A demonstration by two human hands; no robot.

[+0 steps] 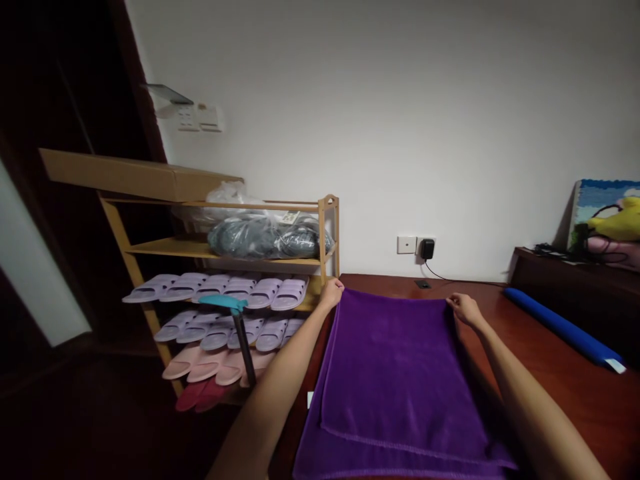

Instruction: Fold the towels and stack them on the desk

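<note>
A purple towel [400,373], folded over so that two layers show, hangs and spreads over the reddish-brown table [540,360]. My left hand [332,293] pinches its far left corner between thumb and fingers. At the far right corner, my right hand [465,309] pinches the cloth in the same way. The far edge is drawn fairly straight between the two hands. Toward me the lower layer sticks out past the upper one, and a small white tag [310,400] shows at the left side.
To the left stands a wooden shoe rack [327,227] with several lilac and pink slippers [290,293], plastic-wrapped goods and a cardboard box [110,175]. A blue rolled cloth [560,325] lies on the table's right. A black plug adapter [427,249] sits in the wall socket.
</note>
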